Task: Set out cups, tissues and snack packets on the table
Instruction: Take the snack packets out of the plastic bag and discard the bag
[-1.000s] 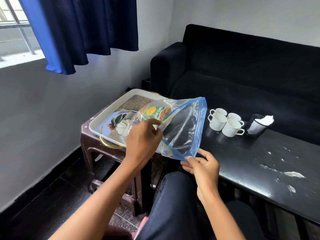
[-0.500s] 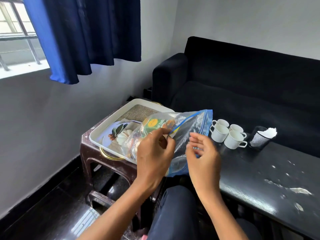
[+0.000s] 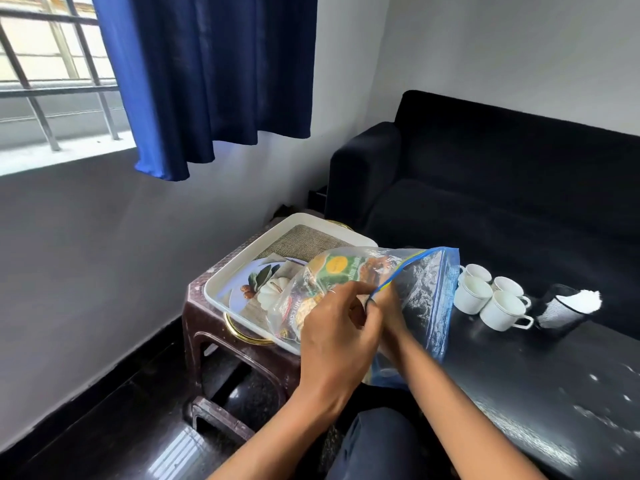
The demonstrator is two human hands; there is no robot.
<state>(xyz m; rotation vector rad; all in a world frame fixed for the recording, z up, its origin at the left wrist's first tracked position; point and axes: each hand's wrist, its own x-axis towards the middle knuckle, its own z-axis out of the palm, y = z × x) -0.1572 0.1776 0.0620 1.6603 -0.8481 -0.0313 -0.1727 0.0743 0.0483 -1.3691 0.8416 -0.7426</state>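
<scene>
A clear zip bag (image 3: 424,289) with a blue seal holds several snack packets (image 3: 341,268), green and orange. Both hands pinch it at the seal, above the near left end of the black table (image 3: 540,386). My left hand (image 3: 337,330) grips the bag's near edge. My right hand (image 3: 389,306) is mostly hidden behind the left, its fingers on the blue zip strip. Three white cups (image 3: 490,296) stand together on the table to the right of the bag. Beside them a black mesh holder (image 3: 557,311) carries white tissues (image 3: 583,299).
A white tray (image 3: 239,268) with a patterned mat lies on a brown plastic stool (image 3: 214,334) left of the table. A black sofa (image 3: 502,188) runs behind the table. White flecks mark the table's right side. A blue curtain (image 3: 207,77) hangs at the window.
The right hand left the bag's lower corner, rose, and came in beside the left hand at the zip strip. The bag lifted and folded closer together. The camera tilted upward.
</scene>
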